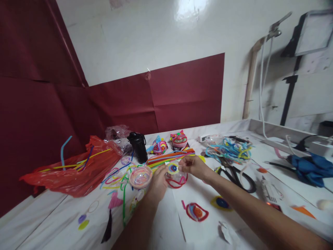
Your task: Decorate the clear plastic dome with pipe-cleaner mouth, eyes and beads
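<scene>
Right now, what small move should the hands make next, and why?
Perhaps line up the yellow-and-blue disc on the clear, red-trimmed piece: the left hand and right hand are at opposite sides of the disc, which overlaps that piece in view.

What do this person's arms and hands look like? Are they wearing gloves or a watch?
The left hand and right hand show no gloves. The left forearm and right forearm are bare, with no sleeve, watch or bracelet in sight. Some fingers are hidden, so I can't rule out rings.
</scene>
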`<state>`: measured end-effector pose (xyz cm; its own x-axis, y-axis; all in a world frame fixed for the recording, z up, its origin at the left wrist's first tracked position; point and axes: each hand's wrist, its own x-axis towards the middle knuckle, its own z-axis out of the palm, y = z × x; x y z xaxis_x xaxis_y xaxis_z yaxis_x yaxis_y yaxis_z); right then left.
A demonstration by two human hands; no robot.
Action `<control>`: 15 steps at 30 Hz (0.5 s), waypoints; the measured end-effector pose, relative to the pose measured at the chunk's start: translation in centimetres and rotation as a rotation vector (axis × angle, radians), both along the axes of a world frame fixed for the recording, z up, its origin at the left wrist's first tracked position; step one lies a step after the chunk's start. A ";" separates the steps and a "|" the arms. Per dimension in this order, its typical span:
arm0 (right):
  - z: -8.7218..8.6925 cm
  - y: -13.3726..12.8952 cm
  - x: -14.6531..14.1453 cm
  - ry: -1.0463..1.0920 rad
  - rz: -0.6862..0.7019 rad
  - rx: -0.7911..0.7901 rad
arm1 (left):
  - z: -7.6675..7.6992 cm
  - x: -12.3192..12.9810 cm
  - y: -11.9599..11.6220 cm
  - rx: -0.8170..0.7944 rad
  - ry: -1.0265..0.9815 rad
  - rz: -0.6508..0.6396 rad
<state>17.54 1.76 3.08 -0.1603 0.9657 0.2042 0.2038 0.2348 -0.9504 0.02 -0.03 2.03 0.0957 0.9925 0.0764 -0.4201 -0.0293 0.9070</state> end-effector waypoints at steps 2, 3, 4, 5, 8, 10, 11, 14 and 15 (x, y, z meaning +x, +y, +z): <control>-0.2 0.2 0.1 -0.023 -0.052 0.011 | 0.1 0.0 0.0 -0.005 -0.003 0.009; -0.3 0.3 0.2 -0.035 -0.078 0.015 | 0.1 0.1 -0.1 -0.007 -0.007 0.011; -0.4 0.4 0.3 -0.043 -0.100 0.016 | 0.2 0.1 -0.1 -0.005 -0.008 0.012; -0.5 0.4 0.3 -0.048 -0.114 0.012 | 0.2 0.1 -0.1 -0.002 -0.006 0.010; -0.6 0.5 0.4 -0.046 -0.103 -0.022 | 0.1 0.0 -0.2 0.000 -0.008 0.000; -0.8 0.6 0.4 -0.037 -0.074 -0.054 | -0.1 -0.1 -0.1 -0.010 -0.011 -0.011; -0.8 0.7 0.4 -0.033 -0.060 -0.068 | -0.3 -0.1 -0.1 -0.017 -0.011 -0.013; -1.2 0.9 0.5 -0.013 -0.027 -0.098 | -0.7 -0.3 0.2 -0.036 -0.022 -0.004; -1.3 1.0 0.6 -0.005 -0.019 -0.102 | -0.9 -0.3 0.4 -0.042 -0.030 -0.003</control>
